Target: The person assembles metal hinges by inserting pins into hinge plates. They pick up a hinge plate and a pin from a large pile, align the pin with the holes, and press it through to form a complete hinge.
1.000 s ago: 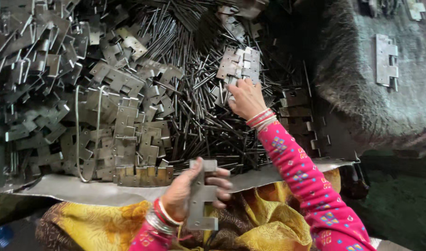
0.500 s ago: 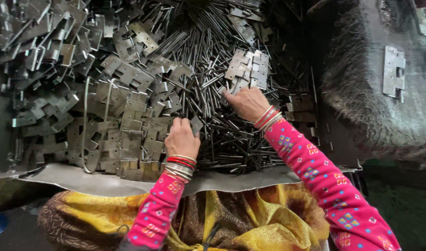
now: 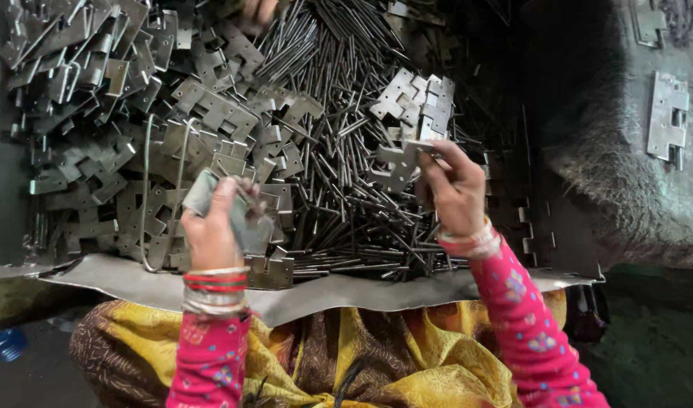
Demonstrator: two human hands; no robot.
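My left hand (image 3: 214,227) is raised over the near edge of the pile and grips a flat grey metal hinge leaf (image 3: 244,219). My right hand (image 3: 453,189) is lifted above a heap of thin metal pins (image 3: 346,174) and pinches another hinge leaf (image 3: 398,162) between thumb and fingers. Both wrists wear bangles and pink patterned sleeves. A large heap of loose hinge leaves (image 3: 135,128) lies to the left of the pins.
The parts rest on a metal sheet (image 3: 135,283) whose curved edge lies over my lap. A small stack of hinge leaves (image 3: 418,98) sits on the pins. One assembled hinge (image 3: 667,117) lies on the dark floor at right. A bent wire loop (image 3: 161,196) stands among the leaves.
My left hand has come up off the pile holding a hinge leaf. My right hand has lifted from the pins with another leaf pinched in it.
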